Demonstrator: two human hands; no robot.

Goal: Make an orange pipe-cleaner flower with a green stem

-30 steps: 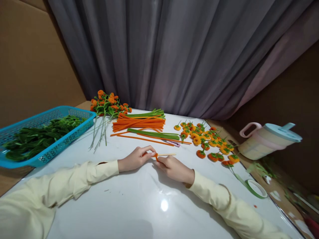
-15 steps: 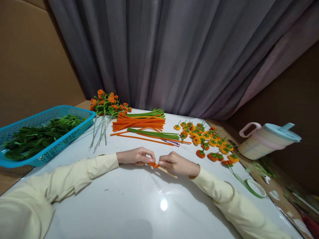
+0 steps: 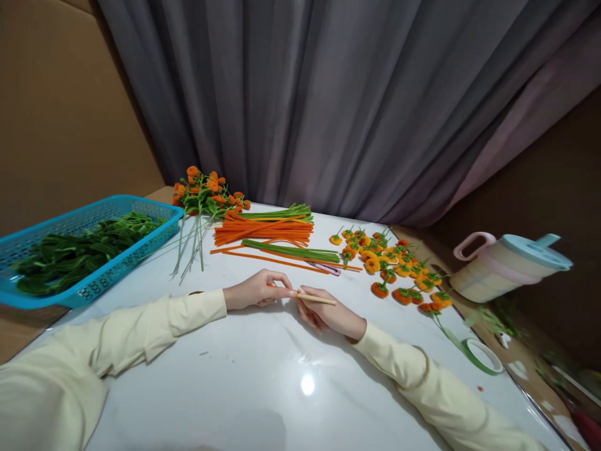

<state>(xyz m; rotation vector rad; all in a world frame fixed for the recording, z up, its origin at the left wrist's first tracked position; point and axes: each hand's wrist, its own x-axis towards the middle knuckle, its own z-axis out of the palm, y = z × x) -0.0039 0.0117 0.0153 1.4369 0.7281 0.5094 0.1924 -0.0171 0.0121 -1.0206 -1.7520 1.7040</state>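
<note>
My left hand (image 3: 256,290) rests on the white table (image 3: 263,376) with its fingers pinched on a thin wooden stick (image 3: 318,299) that has a bit of orange pipe cleaner at its left end. My right hand (image 3: 331,313) lies just under the stick, palm turned up, fingers loosely curled and touching it. Both hands meet at the middle of the table. Behind them lie orange pipe cleaners (image 3: 263,232) and green pipe cleaners (image 3: 293,251).
A blue basket (image 3: 89,275) of green leaves stands at the left. Finished orange flowers on stems (image 3: 206,191) lie at the back. Several small orange and yellow pompom flowers (image 3: 399,266) are spread at the right, near a lidded jug (image 3: 509,266) and green tape (image 3: 483,357).
The stick has swung from pointing down-right to lying nearly level. My right hand has turned palm up beneath it. The view shifted slightly.
</note>
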